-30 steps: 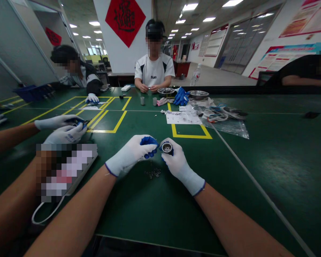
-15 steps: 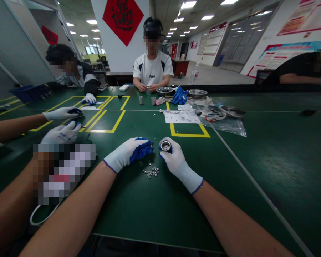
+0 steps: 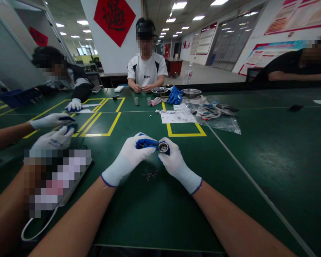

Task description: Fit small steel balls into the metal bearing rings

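Observation:
My right hand (image 3: 173, 155), in a white glove with blue palm, is closed around a small round metal housing (image 3: 163, 147). Its open end faces up, showing a bright rim and small details inside. My left hand (image 3: 133, 151), gloved the same way, has its fingers curled together right beside the housing's left side. Whatever its fingertips hold is too small or hidden to make out. Below both hands, several small metal rings (image 3: 150, 175) lie loosely on the green table (image 3: 160, 210), blurred.
On the left, a co-worker's gloved hands (image 3: 53, 137) work near a white power strip (image 3: 76, 178). Beyond are yellow tape markings (image 3: 187, 135), a white paper (image 3: 178, 117), a plastic bag (image 3: 227, 125), metal bowls (image 3: 192, 92) and small grey cups (image 3: 136, 101). A person sits opposite.
My left hand has moved right, up to the housing, and its fingers have turned inward. My right hand still holds the housing. The view has shifted slightly.

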Tool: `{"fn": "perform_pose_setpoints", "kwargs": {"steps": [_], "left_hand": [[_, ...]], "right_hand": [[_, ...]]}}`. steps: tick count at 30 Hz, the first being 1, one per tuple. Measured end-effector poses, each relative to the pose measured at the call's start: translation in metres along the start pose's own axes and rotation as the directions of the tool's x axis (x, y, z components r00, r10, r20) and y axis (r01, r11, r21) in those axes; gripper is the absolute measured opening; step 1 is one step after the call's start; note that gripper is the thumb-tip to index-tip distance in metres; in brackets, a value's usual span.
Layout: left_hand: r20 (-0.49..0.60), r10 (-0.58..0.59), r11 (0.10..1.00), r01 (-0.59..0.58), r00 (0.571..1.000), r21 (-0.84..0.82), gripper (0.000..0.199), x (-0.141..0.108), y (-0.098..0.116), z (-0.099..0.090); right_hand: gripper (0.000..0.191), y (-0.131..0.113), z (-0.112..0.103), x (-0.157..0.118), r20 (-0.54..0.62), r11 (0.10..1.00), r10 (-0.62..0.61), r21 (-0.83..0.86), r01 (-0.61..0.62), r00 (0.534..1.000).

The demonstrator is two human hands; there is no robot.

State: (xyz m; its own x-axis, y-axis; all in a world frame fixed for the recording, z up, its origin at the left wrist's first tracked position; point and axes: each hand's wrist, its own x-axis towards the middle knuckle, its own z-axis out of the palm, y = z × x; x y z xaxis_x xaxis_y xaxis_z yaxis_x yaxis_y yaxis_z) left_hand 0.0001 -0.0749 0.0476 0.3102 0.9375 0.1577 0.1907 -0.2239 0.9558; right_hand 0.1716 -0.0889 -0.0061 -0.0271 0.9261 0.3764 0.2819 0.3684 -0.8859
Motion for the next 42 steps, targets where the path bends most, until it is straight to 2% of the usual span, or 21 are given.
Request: {"fn": "perform_pose_setpoints", "kwargs": {"steps": [5, 9, 13, 21, 28, 33, 37, 42], "left_hand": [[0.028, 0.033, 0.992, -0.036, 0.999, 0.117, 0.013, -0.009, 0.005, 0.009], [0.054, -0.017, 0.997, 0.013, 0.998, 0.074, 0.019, -0.01, 0.006, 0.01], [0.073, -0.057, 0.997, 0.053, 0.996, 0.056, 0.022, -0.006, 0.001, 0.008], [0.025, 0.001, 0.944, -0.009, 1.0, 0.331, 0.016, -0.007, 0.009, 0.01], [0.18, -0.021, 0.961, -0.03, 0.983, 0.274, 0.018, -0.005, 0.007, 0.003], [0.098, -0.044, 0.972, 0.02, 0.994, 0.235, 0.015, -0.006, 0.003, 0.01], [-0.022, -0.004, 0.937, 0.011, 1.0, 0.35, 0.011, -0.008, 0.004, 0.017], [0.01, 0.089, 0.899, -0.084, 0.996, 0.43, 0.005, -0.01, 0.006, 0.017]], "right_hand": [[0.008, -0.009, 0.001, -0.004, 0.071, 0.999, -0.031, -0.025, 0.032, 0.997], [0.011, -0.013, 0.007, -0.008, 0.072, 0.998, -0.037, -0.049, 0.04, 0.997], [0.012, -0.013, 0.012, -0.01, 0.026, 0.995, 0.026, -0.095, -0.024, 0.999], [0.014, -0.01, 0.013, -0.008, 0.029, 0.983, 0.028, -0.183, -0.022, 0.999], [0.012, -0.011, 0.013, -0.011, 0.043, 0.986, 0.076, -0.149, -0.069, 0.996], [0.011, -0.01, 0.011, -0.009, 0.031, 0.982, 0.086, -0.173, -0.079, 0.996], [0.015, -0.007, 0.009, -0.008, -0.006, 0.976, 0.017, -0.217, -0.018, 1.0], [0.017, -0.008, 0.007, -0.008, -0.016, 0.974, 0.003, -0.225, -0.006, 1.0]]}}
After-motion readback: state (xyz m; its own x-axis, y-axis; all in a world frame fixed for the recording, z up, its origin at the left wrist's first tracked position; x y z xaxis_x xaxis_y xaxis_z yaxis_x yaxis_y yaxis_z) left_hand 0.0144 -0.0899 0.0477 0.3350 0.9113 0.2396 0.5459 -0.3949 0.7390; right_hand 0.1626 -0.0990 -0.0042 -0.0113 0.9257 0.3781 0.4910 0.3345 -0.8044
